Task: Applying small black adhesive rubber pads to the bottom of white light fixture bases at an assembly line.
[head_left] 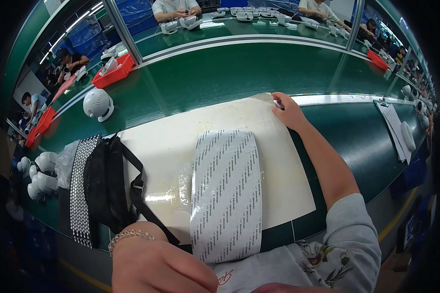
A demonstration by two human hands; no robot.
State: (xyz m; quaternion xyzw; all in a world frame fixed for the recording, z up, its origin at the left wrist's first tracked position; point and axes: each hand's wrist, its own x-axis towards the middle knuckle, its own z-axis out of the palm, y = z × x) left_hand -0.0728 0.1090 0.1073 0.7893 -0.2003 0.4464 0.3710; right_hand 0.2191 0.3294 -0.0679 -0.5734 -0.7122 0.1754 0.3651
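Observation:
A large off-white sheet of board point(156, 141) lies across the green bench. My right hand point(289, 113) is closed at its far right corner, thumb and fingers pinching the edge. On the board rests a wide strip of release-backed adhesive sheet point(226, 195), pale with rows of small dark print, its near end reaching my shirt. Clear tape patches point(183, 185) show beside the strip. My left hand point(164, 261), below a beaded bracelet, is close to the camera at the lower edge. Its fingers curl inward, and whatever they hold is hidden.
A black bag point(107, 180) with a strap and buckle covers the board's left side. Left of it are white camera-like units point(44, 173); another white unit point(98, 105) stands farther back. Red trays point(115, 71) line the divider. A clipboard point(393, 129) lies right. Several people work beyond.

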